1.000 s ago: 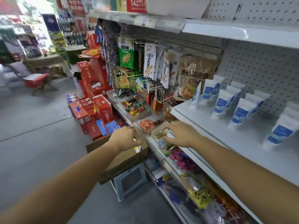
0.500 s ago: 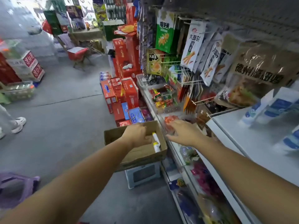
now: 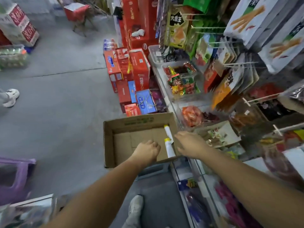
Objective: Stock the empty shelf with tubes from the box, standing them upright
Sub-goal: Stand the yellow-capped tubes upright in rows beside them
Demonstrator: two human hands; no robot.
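An open cardboard box (image 3: 108, 142) sits low beside the shelving, on a small white stand. Two white tubes with yellow caps lie along its right wall, one further back (image 3: 168, 131) and one nearer (image 3: 169, 148). My left hand (image 3: 147, 151) hangs over the box floor with fingers loosely curled downward, holding nothing that I can see. My right hand (image 3: 189, 143) reaches over the box's right rim with fingers relaxed, just beside the nearer tube and not gripping it. Only a white corner of the shelf (image 3: 294, 159) shows at the right edge.
Red and blue gift boxes (image 3: 130, 74) are stacked on the floor behind the box. Clear bins of snacks (image 3: 182, 83) and hanging packets (image 3: 233, 79) crowd the right. A purple stool (image 3: 14, 176) stands at the left. Another person's shoe (image 3: 10, 97) is far left.
My view has swung down and left from the shelf to the box. Both hands have moved down towards the box, the right hand now over its right rim.
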